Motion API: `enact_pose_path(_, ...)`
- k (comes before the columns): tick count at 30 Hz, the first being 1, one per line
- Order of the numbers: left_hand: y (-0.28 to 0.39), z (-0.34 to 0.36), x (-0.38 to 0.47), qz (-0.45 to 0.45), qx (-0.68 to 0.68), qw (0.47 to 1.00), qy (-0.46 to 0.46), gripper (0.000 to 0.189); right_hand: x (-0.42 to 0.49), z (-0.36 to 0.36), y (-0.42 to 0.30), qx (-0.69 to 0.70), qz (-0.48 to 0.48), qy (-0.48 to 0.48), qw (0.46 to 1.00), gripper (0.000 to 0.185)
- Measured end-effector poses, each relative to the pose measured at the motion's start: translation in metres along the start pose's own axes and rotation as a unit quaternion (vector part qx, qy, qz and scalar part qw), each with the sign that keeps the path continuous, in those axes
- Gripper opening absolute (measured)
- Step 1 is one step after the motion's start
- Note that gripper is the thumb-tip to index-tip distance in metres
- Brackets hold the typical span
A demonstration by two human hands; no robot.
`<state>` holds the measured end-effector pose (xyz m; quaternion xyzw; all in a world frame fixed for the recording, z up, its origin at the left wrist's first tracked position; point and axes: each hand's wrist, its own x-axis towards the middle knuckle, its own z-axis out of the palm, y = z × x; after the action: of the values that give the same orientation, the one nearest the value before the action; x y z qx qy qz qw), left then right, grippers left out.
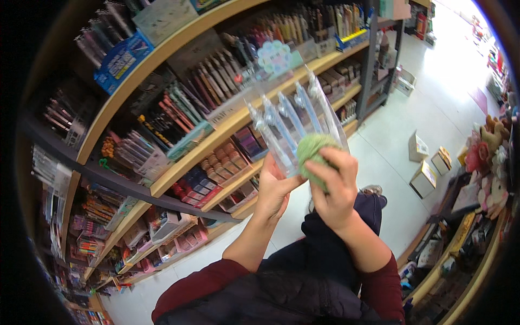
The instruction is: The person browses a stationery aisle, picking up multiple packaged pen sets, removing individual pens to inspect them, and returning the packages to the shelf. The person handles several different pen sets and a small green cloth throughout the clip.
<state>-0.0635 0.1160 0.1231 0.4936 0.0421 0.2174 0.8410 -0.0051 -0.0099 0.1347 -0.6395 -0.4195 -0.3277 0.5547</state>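
Note:
A clear plastic display box (290, 162) with several pale blue pens (284, 126) standing in it is tilted in front of me. At its back rises a card with a pastel flower shape (275, 57). My left hand (276, 183) grips the lower left corner of this box. In my right hand (335, 183) is a bunched green cloth (319, 152), pressed by the fingers near the lower right part of the box. The cloth hides that part, so whether it touches the box there cannot be told.
Wooden shelves (229, 132) packed with pens and small boxes curve along the left and top. Open cartons (423, 178) stand on the tiled floor (380, 162) at the right. Beyond them, plush toys (493, 162) sit above another shelf unit (459, 243).

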Motion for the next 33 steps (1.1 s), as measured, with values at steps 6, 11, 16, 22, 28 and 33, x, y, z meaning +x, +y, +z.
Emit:
enact_pose_path(6, 0.014, -0.027, -0.004, -0.009, -0.003, 0.999, 0.037, 0.072, -0.001, 0.015, -0.003, 0.062, -0.065, -0.093, 0.992, 0.027)
enact_pose_path(11, 0.041, -0.051, -0.015, 0.040, 0.065, 0.995, 0.070, 0.082, 0.003, 0.026, 0.015, 0.016, -0.064, -0.019, 0.998, 0.027)
enact_pose_path(16, 0.066, -0.078, -0.037, 0.084, 0.180, 0.970, 0.142, 0.088, 0.006, 0.044, 0.033, 0.127, 0.130, -0.034, 0.983, 0.031)
enact_pose_path(22, 0.095, -0.105, -0.055, 0.076, 0.066, 0.993, 0.068, 0.093, 0.040, 0.040, 0.022, 0.409, 0.273, -0.158, 0.857, 0.060)
enact_pose_path(28, 0.104, -0.091, -0.065, 0.100, 0.159, 0.982, 0.011, 0.090, 0.023, 0.056, -0.014, 0.436, 0.277, -0.306, 0.800, 0.118)
enact_pose_path(33, 0.185, -0.091, -0.060, 0.247, 0.618, 0.745, -0.049, 0.082, 0.003, 0.052, -0.014, 0.471, 0.373, -0.251, 0.759, 0.109)
